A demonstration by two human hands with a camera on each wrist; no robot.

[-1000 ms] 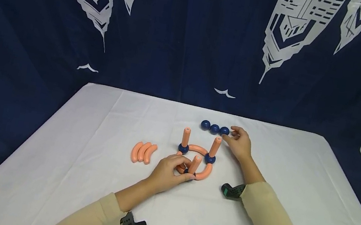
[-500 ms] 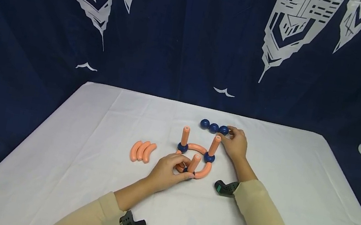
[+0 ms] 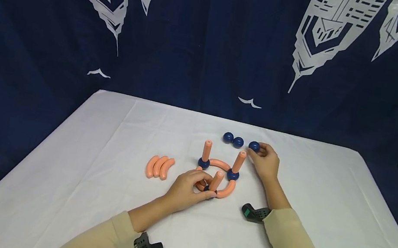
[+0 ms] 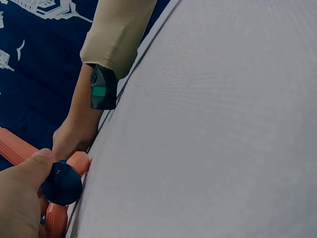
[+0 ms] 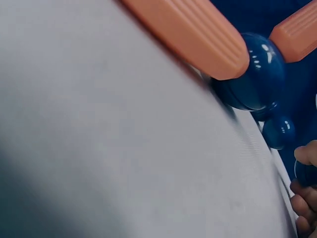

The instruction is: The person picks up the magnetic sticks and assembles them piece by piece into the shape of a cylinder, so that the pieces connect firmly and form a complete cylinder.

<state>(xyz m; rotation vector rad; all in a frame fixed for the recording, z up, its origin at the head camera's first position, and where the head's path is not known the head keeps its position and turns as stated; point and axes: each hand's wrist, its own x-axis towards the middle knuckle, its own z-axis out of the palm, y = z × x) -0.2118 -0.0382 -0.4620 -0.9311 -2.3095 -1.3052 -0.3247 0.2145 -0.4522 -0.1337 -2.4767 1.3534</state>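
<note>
Right hand (image 3: 265,161) is pinching a blue ball (image 3: 254,146) just right of centre frame, beside two more balls (image 3: 233,140). Left hand (image 3: 185,190) is curling round the orange ring structure (image 3: 218,173) at centre, apparently gripping its near joint, on the bench (image 3: 92,194).

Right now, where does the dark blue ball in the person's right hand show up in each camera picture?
Head: dark blue ball in the fingers of the right hand, beyond the orange peg frame.
Left wrist: not visible.
Right wrist: only its edge, far right.
Shared landmark: the orange peg frame.
</note>
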